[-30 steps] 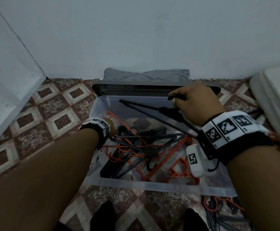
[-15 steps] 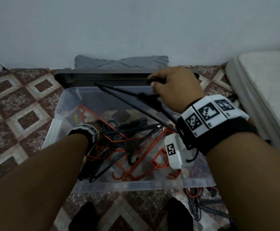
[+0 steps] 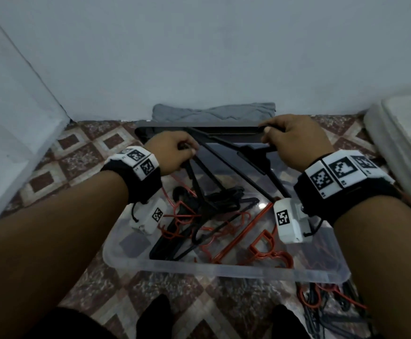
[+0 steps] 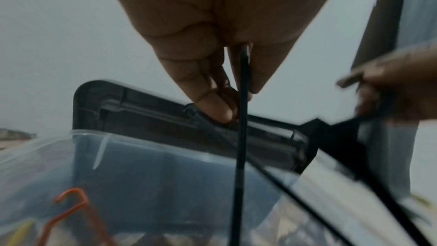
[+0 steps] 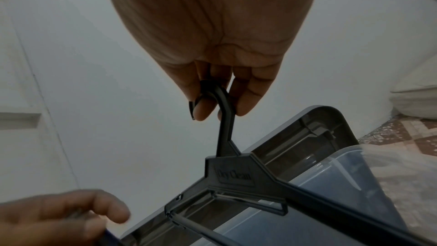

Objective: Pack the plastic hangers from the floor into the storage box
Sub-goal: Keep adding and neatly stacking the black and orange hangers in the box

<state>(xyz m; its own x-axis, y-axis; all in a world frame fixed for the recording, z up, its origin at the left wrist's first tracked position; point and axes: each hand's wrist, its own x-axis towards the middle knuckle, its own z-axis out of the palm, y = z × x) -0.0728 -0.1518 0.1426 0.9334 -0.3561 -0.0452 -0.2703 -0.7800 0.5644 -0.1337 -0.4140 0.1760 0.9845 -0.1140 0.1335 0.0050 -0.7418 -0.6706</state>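
A clear storage box (image 3: 224,271) stands on the tiled floor, with black hangers (image 3: 214,204) and orange hangers (image 3: 260,248) tangled inside. My right hand (image 3: 268,133) grips the hook of a black "Dry Clean" hanger (image 5: 234,173) and holds it above the box's far side; in the right wrist view, that hand (image 5: 217,108) has its fingers curled round the hook. My left hand (image 3: 189,151) pinches the thin bar of a black hanger (image 4: 241,147) that runs down into the pile. More hangers (image 3: 334,309) lie on the floor at the box's near right corner.
The box's dark lid (image 3: 165,130) leans behind it against the white wall, with a folded grey cloth (image 3: 214,112) further back. A white mattress (image 3: 405,133) lies to the right. White panels (image 3: 16,118) close off the left. My black-socked feet (image 3: 155,316) are below the box.
My left hand has come up out of the pile in the box and taken hold of a black hanger bar near the far side. The right hand still holds its hanger by the hook.
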